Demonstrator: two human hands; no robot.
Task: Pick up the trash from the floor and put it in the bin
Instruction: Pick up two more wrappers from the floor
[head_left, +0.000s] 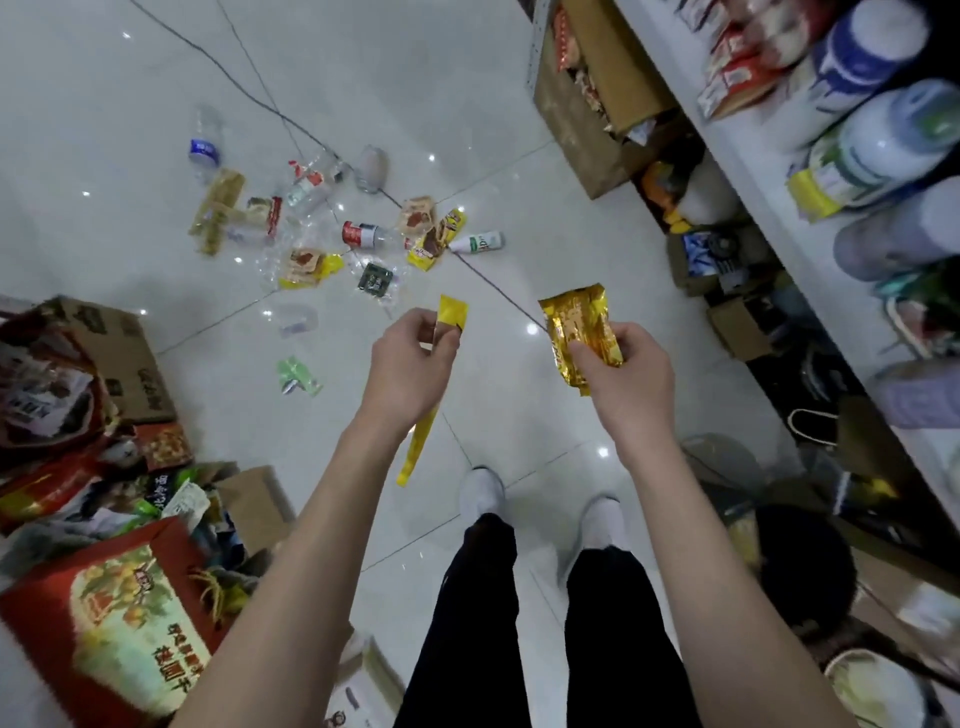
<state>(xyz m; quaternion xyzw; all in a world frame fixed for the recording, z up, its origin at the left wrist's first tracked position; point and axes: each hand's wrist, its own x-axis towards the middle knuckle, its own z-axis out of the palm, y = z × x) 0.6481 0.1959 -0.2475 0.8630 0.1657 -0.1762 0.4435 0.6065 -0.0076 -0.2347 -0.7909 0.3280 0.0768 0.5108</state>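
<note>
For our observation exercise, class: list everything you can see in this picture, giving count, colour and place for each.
Plastic bottles: about four, clear, far floor.
Snack wrappers: several, yellow and brown, scattered among the bottles.
Green wrapper: one, nearer floor, left.
Cardboard boxes: several, brown, left and right edges.
Red gift bag: one, bottom left.
Shelf bottles: several, white, lying on the right shelf.
Long yellow wrapper: one, pinched in the left hand.
Gold foil wrapper: one, gripped in the right hand.
Shoes: two, white, below black trousers.
</note>
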